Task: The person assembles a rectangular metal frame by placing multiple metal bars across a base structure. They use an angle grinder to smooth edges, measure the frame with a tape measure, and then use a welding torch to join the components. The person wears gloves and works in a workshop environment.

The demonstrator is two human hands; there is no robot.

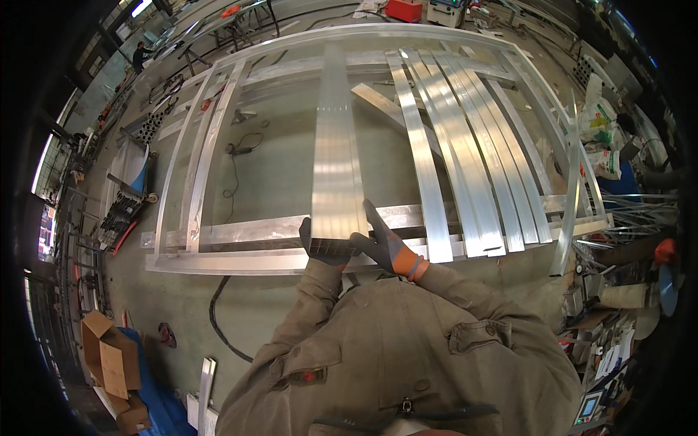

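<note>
Both of my hands wear dark gloves with orange at the right cuff. Between them is the near end of a wide, silvery aluminium profile [338,167], whose hollow chambers show at the cut end. My left hand [323,251] is closed round its left corner, partly hidden beneath. At the right edge my right hand [385,247] grips the same end, a finger stretched up along the side. The profile runs away from me over a large rectangular aluminium frame [240,263]. To its right, several long flat aluminium profiles [458,156] lie side by side across the frame.
A short bar [389,109] lies slanted under the profiles. At the right a thin strip [571,196] leans over the frame's edge. A power tool with a cord [243,149] rests on the floor inside the frame. Cardboard boxes [109,356] stand at the lower left.
</note>
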